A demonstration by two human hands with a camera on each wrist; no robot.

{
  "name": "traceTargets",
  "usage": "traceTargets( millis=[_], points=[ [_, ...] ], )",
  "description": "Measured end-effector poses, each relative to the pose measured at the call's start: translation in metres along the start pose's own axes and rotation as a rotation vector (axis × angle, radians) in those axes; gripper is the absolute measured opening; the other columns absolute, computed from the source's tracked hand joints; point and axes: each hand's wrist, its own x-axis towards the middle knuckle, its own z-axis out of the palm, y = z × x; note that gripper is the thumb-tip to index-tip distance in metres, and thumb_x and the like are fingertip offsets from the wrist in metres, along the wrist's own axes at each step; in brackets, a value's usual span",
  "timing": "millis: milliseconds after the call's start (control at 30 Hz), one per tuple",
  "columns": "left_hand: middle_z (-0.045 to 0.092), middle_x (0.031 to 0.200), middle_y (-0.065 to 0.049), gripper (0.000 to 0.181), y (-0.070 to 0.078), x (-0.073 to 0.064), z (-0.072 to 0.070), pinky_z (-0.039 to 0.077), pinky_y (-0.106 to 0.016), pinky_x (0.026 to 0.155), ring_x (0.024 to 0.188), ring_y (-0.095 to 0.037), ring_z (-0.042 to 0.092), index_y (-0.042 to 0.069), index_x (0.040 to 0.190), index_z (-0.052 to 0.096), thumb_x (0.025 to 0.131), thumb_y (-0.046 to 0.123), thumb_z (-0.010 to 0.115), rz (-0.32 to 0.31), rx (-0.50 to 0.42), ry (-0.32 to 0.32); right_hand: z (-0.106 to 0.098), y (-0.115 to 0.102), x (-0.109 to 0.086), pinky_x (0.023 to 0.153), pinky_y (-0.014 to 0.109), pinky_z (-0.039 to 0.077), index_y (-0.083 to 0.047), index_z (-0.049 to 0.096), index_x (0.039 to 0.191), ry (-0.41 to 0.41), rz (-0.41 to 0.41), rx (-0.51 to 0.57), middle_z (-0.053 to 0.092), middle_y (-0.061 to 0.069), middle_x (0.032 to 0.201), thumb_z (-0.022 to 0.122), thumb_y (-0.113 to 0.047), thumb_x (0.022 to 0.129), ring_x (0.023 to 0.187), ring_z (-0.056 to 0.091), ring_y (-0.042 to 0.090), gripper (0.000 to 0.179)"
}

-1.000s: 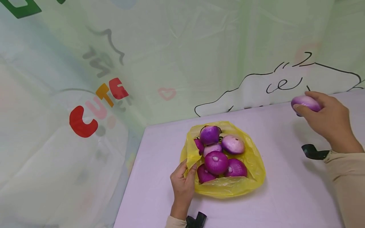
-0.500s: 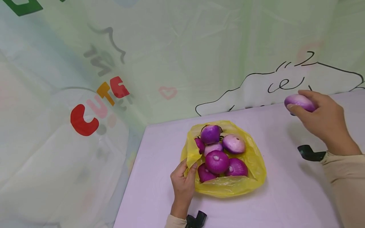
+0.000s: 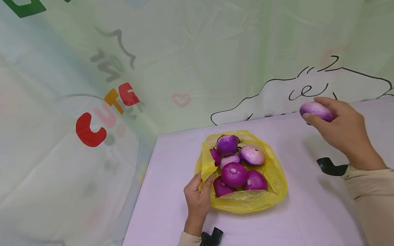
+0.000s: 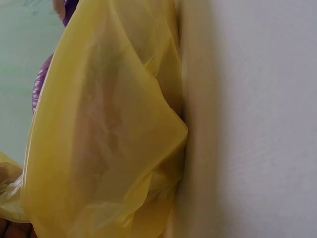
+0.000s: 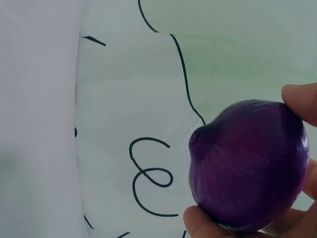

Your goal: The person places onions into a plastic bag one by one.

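Note:
My right hand [image 3: 344, 130] grips a purple onion [image 3: 317, 111] above the right side of the table. In the right wrist view the same onion [image 5: 250, 166] shows dark purple and glossy, with fingertips at its top and bottom. At the front left of a yellow plastic bag [image 3: 246, 205], my left hand [image 3: 197, 198] pinches the bag's edge between thumb and fingers. Inside the bag lie several more purple onions [image 3: 234, 175], some deep magenta, some pale. The bag's wall [image 4: 114, 124] fills much of the left wrist view and hides most of its contents.
The table [image 3: 166, 191] has a pale lilac cover. Behind it hangs a light green printed curtain [image 3: 197, 61] with black line drawings, and a second panel [image 3: 61, 177] with coloured letters stands at the left. A black wrist mount [image 3: 331, 166] sticks out from the right sleeve.
My right hand has moved slowly leftward with the onion, closer to the bag. The left hand keeps its hold on the bag's edge, and the onions in the bag have not moved.

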Motion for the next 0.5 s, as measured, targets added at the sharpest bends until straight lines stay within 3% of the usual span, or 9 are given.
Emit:
traceTargets(
  millis=[33, 100, 267, 400, 500],
  points=[
    [0.076, 0.121, -0.009, 0.028, 0.000, 0.000, 0.000, 0.059, -0.035, 0.093, 0.110, -0.026, 0.073, 0.002, 0.124, 0.073, 0.097, -0.001, 0.070, -0.003, -0.004, 0.000, 0.000, -0.001, 0.000, 0.079, 0.047, 0.054, -0.014, 0.043, 0.159, -0.003, -0.005, -0.002, 0.043, 0.032, 0.155, 0.063, -0.043, 0.101, 0.126, 0.043, 0.054, 0.068],
    [0.076, 0.121, -0.010, 0.028, 0.000, 0.000, 0.000, 0.059, -0.035, 0.093, 0.110, -0.027, 0.073, 0.001, 0.124, 0.073, 0.097, -0.001, 0.070, 0.000, 0.000, -0.001, 0.002, -0.003, -0.001, 0.077, 0.042, 0.050, -0.013, 0.044, 0.158, -0.015, -0.021, 0.002, 0.044, 0.032, 0.154, 0.064, -0.042, 0.101, 0.125, 0.043, 0.054, 0.067],
    [0.076, 0.120, -0.011, 0.027, 0.000, 0.000, -0.001, 0.059, -0.034, 0.093, 0.109, -0.026, 0.073, 0.000, 0.123, 0.073, 0.096, -0.002, 0.070, 0.000, -0.003, -0.003, 0.005, -0.009, -0.004, 0.076, 0.043, 0.051, -0.011, 0.044, 0.158, -0.049, -0.050, -0.001, 0.044, 0.034, 0.153, 0.063, -0.040, 0.102, 0.124, 0.044, 0.056, 0.066],
    [0.076, 0.120, -0.010, 0.027, 0.001, 0.001, -0.001, 0.060, -0.034, 0.092, 0.109, -0.026, 0.073, 0.001, 0.123, 0.073, 0.097, -0.002, 0.070, -0.006, -0.007, -0.005, 0.005, -0.013, -0.006, 0.071, 0.022, 0.039, -0.012, 0.045, 0.158, -0.057, -0.064, 0.002, 0.045, 0.032, 0.154, 0.065, -0.040, 0.102, 0.124, 0.045, 0.054, 0.066],
    [0.076, 0.120, -0.010, 0.027, 0.001, 0.001, 0.000, 0.060, -0.035, 0.092, 0.110, -0.026, 0.073, 0.001, 0.123, 0.073, 0.097, -0.002, 0.070, -0.002, 0.000, -0.006, 0.005, -0.016, -0.008, 0.071, 0.022, 0.038, -0.011, 0.045, 0.158, -0.064, -0.073, 0.004, 0.045, 0.032, 0.153, 0.065, -0.040, 0.102, 0.124, 0.045, 0.054, 0.066]
  ],
)
